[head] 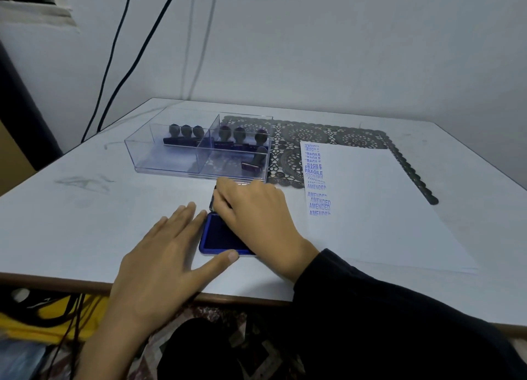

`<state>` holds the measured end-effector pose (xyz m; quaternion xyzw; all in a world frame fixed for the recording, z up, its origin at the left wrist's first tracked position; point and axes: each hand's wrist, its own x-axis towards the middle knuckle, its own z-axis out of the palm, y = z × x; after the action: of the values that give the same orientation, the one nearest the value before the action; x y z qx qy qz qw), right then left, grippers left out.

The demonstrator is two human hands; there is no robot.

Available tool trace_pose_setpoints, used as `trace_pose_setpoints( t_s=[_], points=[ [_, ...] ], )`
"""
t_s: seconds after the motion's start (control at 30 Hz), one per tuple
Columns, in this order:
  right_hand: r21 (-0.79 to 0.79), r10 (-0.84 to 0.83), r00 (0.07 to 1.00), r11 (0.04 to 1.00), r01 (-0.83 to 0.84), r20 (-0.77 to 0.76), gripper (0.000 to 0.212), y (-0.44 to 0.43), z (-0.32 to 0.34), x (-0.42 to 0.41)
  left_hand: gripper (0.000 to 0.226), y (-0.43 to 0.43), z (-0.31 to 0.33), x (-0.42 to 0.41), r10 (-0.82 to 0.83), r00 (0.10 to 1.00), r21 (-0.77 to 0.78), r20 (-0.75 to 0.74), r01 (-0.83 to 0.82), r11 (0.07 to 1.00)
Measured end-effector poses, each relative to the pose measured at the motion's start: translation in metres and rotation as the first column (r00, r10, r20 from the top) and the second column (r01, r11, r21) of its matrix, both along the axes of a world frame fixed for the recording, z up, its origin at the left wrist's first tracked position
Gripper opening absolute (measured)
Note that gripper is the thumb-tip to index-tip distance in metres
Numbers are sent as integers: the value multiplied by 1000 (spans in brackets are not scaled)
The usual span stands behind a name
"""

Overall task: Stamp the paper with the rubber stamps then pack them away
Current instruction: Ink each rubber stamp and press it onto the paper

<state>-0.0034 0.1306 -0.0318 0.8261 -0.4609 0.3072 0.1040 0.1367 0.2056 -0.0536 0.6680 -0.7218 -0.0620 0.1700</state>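
Ink pad touches left fingers, partly beneath right hand.

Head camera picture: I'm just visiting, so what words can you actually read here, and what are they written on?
"FRAGILE": stamped in blue, repeated down the upper left edge of the paper.
"AMENDED": stamped in blue, repeated just below on the same sheet.
Topmost prints on the sheet: smeared, unreadable.
Rubber stamps in the clear tray: any labels are too small to read.
Ink pad: no text visible.
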Motion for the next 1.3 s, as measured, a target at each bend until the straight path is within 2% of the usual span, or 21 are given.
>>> trace_pose_setpoints(
  t_s=[0.13, 0.3, 0.43, 0.57, 0.63, 0.77, 0.83, 0.9, 1.13, 1.3],
  points=[
    [-2, 3, 1000, 1000, -3, 2, 28, 2, 2, -1, 101, 0, 3, -1, 12, 1000, 2, -16, -12, 1000],
    [17, -31, 1000, 999, 31, -2, 27, -1, 4, 0, 105, 0, 7, -3, 30, 999, 28, -13, -30, 999],
    [51, 48, 998, 997, -49, 29, 32, -8, 8, -3, 106, 4, 11, -4, 30, 995, 20, -93, -29, 999],
    [150, 83, 966, 981, -123, 246, 38, -14, 19, -19, 94, 10, 16, -13, -21, 973, -45, -230, 11, 999],
    [157, 52, 956, 983, -101, 289, 42, -18, 26, -35, 84, 13, 16, -25, -97, 960, -132, -261, 64, 989],
    [201, -24, 980, 979, -17, 199, 44, -26, 31, -79, 70, 18, 8, -66, -347, 920, -270, -185, 292, 917],
    [231, -55, 986, 973, 17, 160, 44, -30, 28, -100, 68, 22, 2, -88, -434, 885, -267, -171, 382, 885],
    [272, -75, 985, 962, 30, 155, 44, -32, 23, -116, 67, 23, -4, -106, -485, 871, -247, -83, 453, 856],
    [313, -99, 988, 948, 57, 119, 45, -31, 19, -128, 67, 21, -12, -119, -475, 878, -206, 61, 477, 855],
    [355, -101, 991, 933, 65, 85, 45, -35, 15, -123, 66, 21, -15, -120, -463, 882, -231, 90, 471, 852]
  ],
)
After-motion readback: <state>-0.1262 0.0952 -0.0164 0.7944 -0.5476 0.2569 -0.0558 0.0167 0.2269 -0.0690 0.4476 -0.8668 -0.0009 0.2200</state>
